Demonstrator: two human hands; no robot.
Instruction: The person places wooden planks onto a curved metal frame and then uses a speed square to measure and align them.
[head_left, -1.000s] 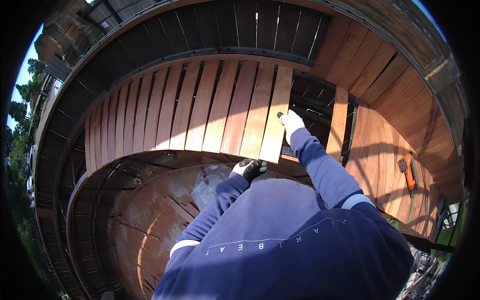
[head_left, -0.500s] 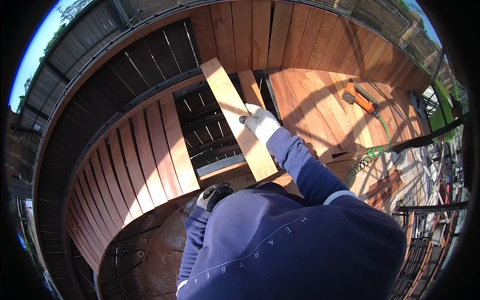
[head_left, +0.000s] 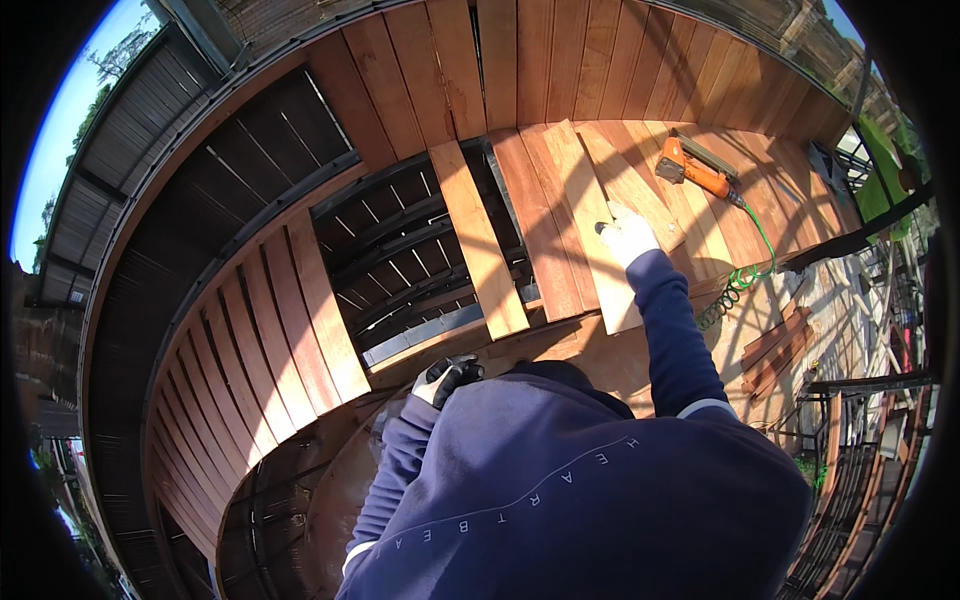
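Observation:
My right hand (head_left: 627, 234), in a light glove, grips a pale plank (head_left: 615, 300) that lies over the boarded section on the right. My left hand (head_left: 447, 377), in a white and black glove, has its fingers curled beside the near edge of the curved bench; whatever is in them I cannot make out. To its upper left runs a row of spaced slats (head_left: 330, 330). Between this row and the boarded section is an opening over a dark metal frame (head_left: 380, 245), with a single light plank (head_left: 470, 230) across its right part.
An orange nail gun (head_left: 700, 165) with a coiled green hose (head_left: 762, 250) rests on the right-hand boards. A curved wooden backrest (head_left: 570, 65) rises along the far side. Reddish offcuts (head_left: 775, 350) lie on the lower floor at the right, beside dark metal railings (head_left: 860, 385).
My right hand has carried the pale plank from the end of the slat row rightward onto the boarded section, widening the opening. My view has swung right; my left hand stays low near the bench edge.

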